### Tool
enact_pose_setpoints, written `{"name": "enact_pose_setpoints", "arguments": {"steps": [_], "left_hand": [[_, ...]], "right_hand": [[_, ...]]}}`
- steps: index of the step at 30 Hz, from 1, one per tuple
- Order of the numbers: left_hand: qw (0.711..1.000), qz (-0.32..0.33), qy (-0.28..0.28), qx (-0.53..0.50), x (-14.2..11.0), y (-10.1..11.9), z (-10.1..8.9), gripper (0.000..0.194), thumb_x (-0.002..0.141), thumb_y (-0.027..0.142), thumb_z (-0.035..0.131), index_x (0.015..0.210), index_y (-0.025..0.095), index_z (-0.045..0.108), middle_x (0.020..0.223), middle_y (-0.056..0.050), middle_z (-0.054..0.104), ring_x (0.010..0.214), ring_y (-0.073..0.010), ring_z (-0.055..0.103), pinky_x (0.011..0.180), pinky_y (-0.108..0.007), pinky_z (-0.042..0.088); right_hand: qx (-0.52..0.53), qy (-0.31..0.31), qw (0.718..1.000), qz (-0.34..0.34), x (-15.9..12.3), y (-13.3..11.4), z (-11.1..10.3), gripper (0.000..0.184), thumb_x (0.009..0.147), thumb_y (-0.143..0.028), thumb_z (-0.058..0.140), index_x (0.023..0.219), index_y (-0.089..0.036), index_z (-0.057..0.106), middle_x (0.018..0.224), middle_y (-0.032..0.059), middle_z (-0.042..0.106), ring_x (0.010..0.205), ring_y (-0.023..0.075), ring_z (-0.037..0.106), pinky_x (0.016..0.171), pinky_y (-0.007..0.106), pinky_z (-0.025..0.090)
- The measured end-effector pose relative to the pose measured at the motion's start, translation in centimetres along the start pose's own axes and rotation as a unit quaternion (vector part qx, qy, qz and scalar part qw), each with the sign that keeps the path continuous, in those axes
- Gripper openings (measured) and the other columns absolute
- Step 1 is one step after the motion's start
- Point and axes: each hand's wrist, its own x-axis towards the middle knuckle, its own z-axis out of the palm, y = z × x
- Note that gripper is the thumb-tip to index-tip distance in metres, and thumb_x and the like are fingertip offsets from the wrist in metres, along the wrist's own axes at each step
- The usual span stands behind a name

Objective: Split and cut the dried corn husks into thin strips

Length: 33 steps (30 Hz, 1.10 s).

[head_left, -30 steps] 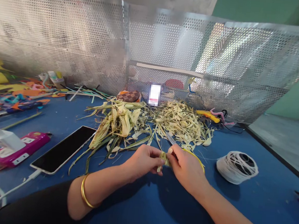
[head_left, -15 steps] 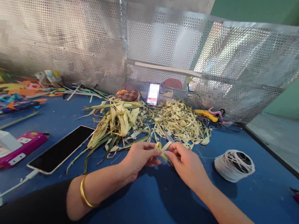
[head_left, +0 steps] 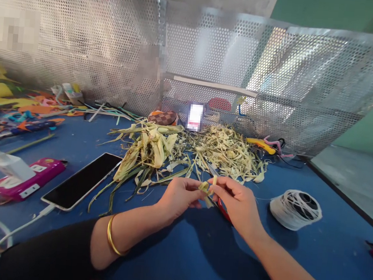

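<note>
My left hand (head_left: 178, 196) and my right hand (head_left: 238, 203) meet over the blue table (head_left: 176, 252), both pinching a small folded strip of pale dried leaf (head_left: 206, 187) between their fingertips. The right hand also holds scissors (head_left: 222, 204); a red handle shows under the palm and a blade tip points toward the leaf pile. A gold bangle (head_left: 112, 240) circles my left wrist. Just beyond the hands lie a bundle of dried husks (head_left: 149, 147) and a heap of cut leaf strips (head_left: 227, 152).
A phone (head_left: 83, 181) on a cable lies left of the husks, with a pink power strip (head_left: 26, 180) further left. A spool of white cord (head_left: 296, 208) sits right of my hands. A perforated metal screen (head_left: 193, 66) walls the table's back; colourful scraps (head_left: 22, 114) lie far left.
The hands stayed together, working the small leaf strip between the fingertips. The red scissor handle now shows under the right palm. The view shifted slightly.
</note>
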Motion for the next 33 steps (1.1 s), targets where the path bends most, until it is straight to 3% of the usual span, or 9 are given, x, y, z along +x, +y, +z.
{"name": "enact_pose_setpoints", "arguments": {"steps": [4, 9, 15, 25, 29, 33], "left_hand": [[0.999, 0.002, 0.035, 0.003, 0.3, -0.4, 0.0, 0.019, 0.066, 0.020, 0.071, 0.083, 0.013, 0.068, 0.062, -0.001, 0.067, 0.047, -0.0085, 0.057, 0.051, -0.019, 0.045], [0.999, 0.008, 0.038, 0.033, 0.6, -0.4, -0.2, 0.007, 0.067, 0.020, 0.068, 0.069, 0.014, 0.070, 0.058, 0.000, 0.065, 0.049, -0.0081, 0.057, 0.051, -0.018, 0.043], [0.996, 0.042, 0.045, 0.057, 1.0, -1.0, -0.5, 0.014, 0.066, 0.022, 0.066, 0.076, 0.014, 0.073, 0.064, -0.002, 0.066, 0.052, -0.0096, 0.057, 0.053, -0.020, 0.045], [0.968, 0.115, 0.032, 0.221, 0.5, -1.0, -0.5, 0.021, 0.070, 0.028, 0.057, 0.078, 0.017, 0.073, 0.062, -0.001, 0.065, 0.056, -0.0128, 0.058, 0.052, -0.020, 0.039], [0.946, 0.143, 0.039, 0.288, 0.0, -0.5, -0.4, 0.021, 0.072, 0.028, 0.054, 0.072, 0.018, 0.072, 0.057, 0.001, 0.062, 0.056, -0.0121, 0.054, 0.051, -0.019, 0.034], [0.927, 0.163, 0.023, 0.338, -0.3, -0.1, -0.4, 0.023, 0.073, 0.024, 0.049, 0.071, 0.018, 0.072, 0.056, 0.003, 0.059, 0.053, -0.0099, 0.047, 0.050, -0.019, 0.030]], "right_hand": [[0.011, 0.017, 0.999, 0.031, -0.1, 0.1, 0.0, 0.021, 0.077, -0.039, 0.059, 0.070, -0.020, 0.057, 0.057, -0.0012, 0.056, 0.054, 0.0139, 0.052, 0.052, 0.024, 0.041], [-0.050, -0.011, 0.999, -0.018, -0.1, -0.1, -0.1, 0.022, 0.080, -0.036, 0.051, 0.066, -0.021, 0.056, 0.063, -0.0004, 0.052, 0.061, 0.0145, 0.049, 0.057, 0.025, 0.040], [-0.126, -0.041, 0.991, -0.034, 0.0, 0.9, -0.1, 0.022, 0.077, -0.029, 0.050, 0.057, -0.020, 0.050, 0.071, 0.0003, 0.049, 0.066, 0.0147, 0.048, 0.059, 0.026, 0.039], [-0.176, -0.017, 0.984, -0.005, 0.0, 0.9, 0.2, 0.022, 0.079, -0.034, 0.046, 0.061, -0.022, 0.049, 0.061, -0.0009, 0.050, 0.059, 0.0155, 0.047, 0.057, 0.028, 0.036], [-0.114, -0.030, 0.991, 0.058, 0.0, 0.7, 0.4, 0.019, 0.079, -0.037, 0.046, 0.069, -0.022, 0.052, 0.053, -0.0030, 0.051, 0.051, 0.0152, 0.049, 0.052, 0.028, 0.036], [0.031, -0.045, 0.993, 0.101, 0.0, 0.2, 0.3, 0.019, 0.073, -0.035, 0.055, 0.085, -0.021, 0.054, 0.065, -0.0031, 0.057, 0.052, 0.0134, 0.055, 0.054, 0.027, 0.043]]}}
